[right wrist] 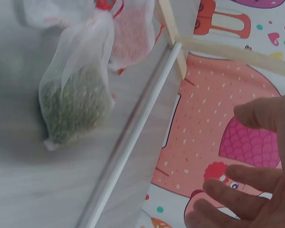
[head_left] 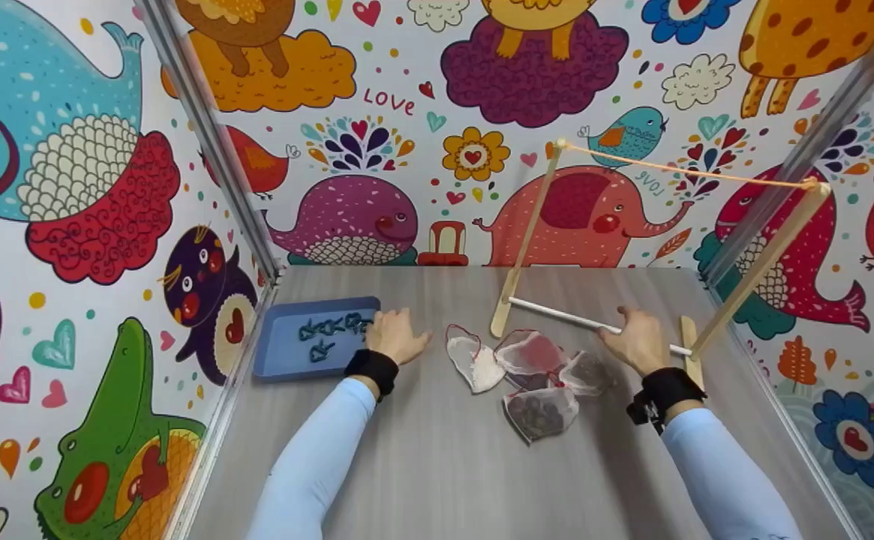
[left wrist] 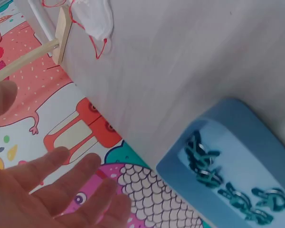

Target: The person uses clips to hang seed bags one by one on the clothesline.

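Note:
My left hand hovers at the right edge of a blue tray, its fingers loosely extended and holding nothing. In the tray lie several small dark green clip-like pieces. My right hand is over the right part of a white rod, fingers spread in the right wrist view, with a gap to the rod there. The rod joins the feet of two upright wooden sticks, with an orange cord strung between their tops. Between the hands lie several mesh bags with red drawstrings, among them a white-filled bag and a greenish-filled bag.
A bag of dark round pieces lies nearest the front of the grey tabletop. Patterned walls close in the back and both sides, with metal posts at the corners. The cord stretches above and behind the right hand.

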### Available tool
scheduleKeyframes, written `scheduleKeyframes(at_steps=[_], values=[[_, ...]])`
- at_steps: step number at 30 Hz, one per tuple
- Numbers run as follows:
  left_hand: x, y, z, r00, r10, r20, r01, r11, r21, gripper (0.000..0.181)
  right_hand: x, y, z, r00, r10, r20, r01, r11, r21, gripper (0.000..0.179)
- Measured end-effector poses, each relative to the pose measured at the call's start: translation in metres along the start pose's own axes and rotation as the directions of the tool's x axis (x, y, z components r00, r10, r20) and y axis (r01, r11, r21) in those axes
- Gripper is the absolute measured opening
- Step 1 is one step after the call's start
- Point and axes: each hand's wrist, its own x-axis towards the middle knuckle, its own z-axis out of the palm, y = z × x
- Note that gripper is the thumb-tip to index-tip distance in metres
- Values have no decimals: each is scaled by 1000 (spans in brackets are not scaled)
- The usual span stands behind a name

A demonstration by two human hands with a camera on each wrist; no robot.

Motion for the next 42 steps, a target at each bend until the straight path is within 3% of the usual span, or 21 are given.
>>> scheduleKeyframes(at_steps=[8,14,18,24,28,31,33,36,42], values=[[5,0,9,1000,-28,7,28,996,-81,65,9,18,-14,982,175,-70,-168,981,101,82],[7,-4,15,999,-53,6,53,989,-140,65,15,41,-28,938,338,-71,-316,923,220,88],[6,-7,17,997,-71,-6,69,982,-177,62,17,57,-34,883,466,-53,-429,848,312,92],[4,-8,13,992,-119,31,123,961,-249,64,14,74,-46,774,633,2,-563,686,460,103],[4,-8,10,991,-126,49,134,951,-277,66,17,77,-63,705,708,-40,-588,615,525,111],[7,-9,11,991,-129,45,136,944,-299,69,22,75,-79,671,740,-45,-573,557,601,114],[8,-8,10,990,-131,46,139,940,-312,71,27,77,-90,661,750,-32,-563,523,640,113],[10,-6,10,989,-140,48,148,930,-337,74,37,79,-100,661,750,-20,-552,504,664,109],[12,-4,11,987,-152,56,162,914,-373,82,46,73,-100,670,737,-83,-509,539,671,87]])
